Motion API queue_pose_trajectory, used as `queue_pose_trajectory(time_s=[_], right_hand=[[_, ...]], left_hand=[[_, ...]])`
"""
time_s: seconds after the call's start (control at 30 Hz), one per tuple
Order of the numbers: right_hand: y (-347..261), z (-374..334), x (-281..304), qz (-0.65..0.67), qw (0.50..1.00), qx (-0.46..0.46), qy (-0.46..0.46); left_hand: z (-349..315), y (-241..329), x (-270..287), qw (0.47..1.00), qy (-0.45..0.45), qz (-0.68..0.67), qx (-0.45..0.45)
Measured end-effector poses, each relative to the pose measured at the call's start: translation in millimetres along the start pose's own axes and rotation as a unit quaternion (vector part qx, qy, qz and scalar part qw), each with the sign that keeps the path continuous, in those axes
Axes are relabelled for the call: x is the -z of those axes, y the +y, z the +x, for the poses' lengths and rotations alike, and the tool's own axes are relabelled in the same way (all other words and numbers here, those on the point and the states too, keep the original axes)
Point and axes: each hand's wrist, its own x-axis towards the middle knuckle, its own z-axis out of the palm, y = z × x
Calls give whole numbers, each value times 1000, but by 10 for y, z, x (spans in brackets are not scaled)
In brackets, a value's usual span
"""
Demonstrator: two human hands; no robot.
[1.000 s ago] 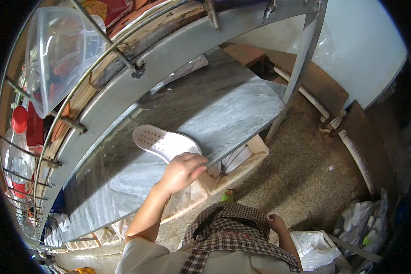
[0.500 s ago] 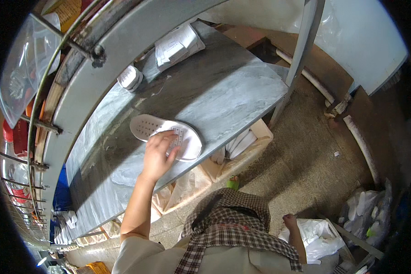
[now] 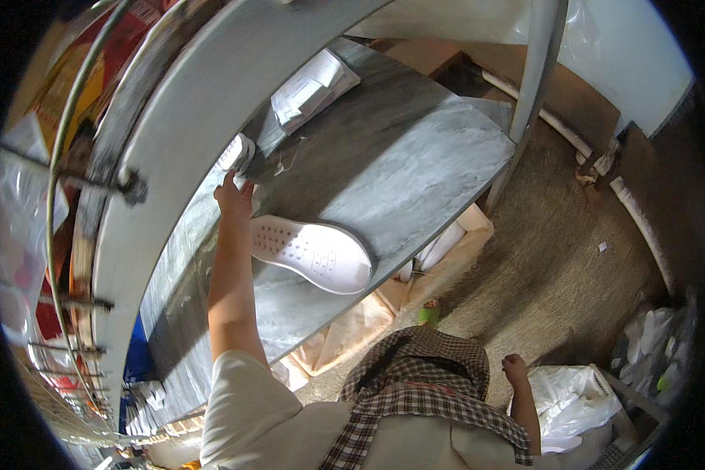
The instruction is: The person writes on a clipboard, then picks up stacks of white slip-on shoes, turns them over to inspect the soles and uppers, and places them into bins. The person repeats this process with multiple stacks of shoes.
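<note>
A white shoe sole (image 3: 313, 254), dotted with small holes at one end, lies flat on the grey marble-patterned table (image 3: 415, 149). My left hand (image 3: 233, 196) is stretched past it toward a small stack of white rounded pieces (image 3: 237, 153) by the frame's inner edge. Its thumb and forefinger are apart, and I see nothing between them. My right hand (image 3: 515, 370) hangs low at my side with fingers curled and nothing showing in it, near a container lined with white plastic (image 3: 572, 399).
A pile of white papers or packets (image 3: 315, 90) rests at the table's far end. A curved grey metal beam (image 3: 160, 149) and wire rack run along the left. An upright post (image 3: 534, 78) stands by the far right corner. Lined bins (image 3: 462, 235) sit under the near edge.
My left hand has left the sole and moved up and away to the small white stack. The sole stays on the table. My right hand remains low at my side.
</note>
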Motion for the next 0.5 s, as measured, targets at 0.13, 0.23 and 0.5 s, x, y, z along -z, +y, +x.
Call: queue_pose_trajectory(time_s=[0.13, 0.23, 0.5], right_hand=[[851, 103, -161, -174, 984, 22, 28], [1207, 51, -343, 192, 980, -50, 29], [44, -352, -267, -77, 996, -16, 31]], left_hand=[[750, -84, -60, 994, 13, -71, 87], [1249, -199, -54, 992, 3, -83, 90], [1482, -80, 94, 977, -20, -151, 147]])
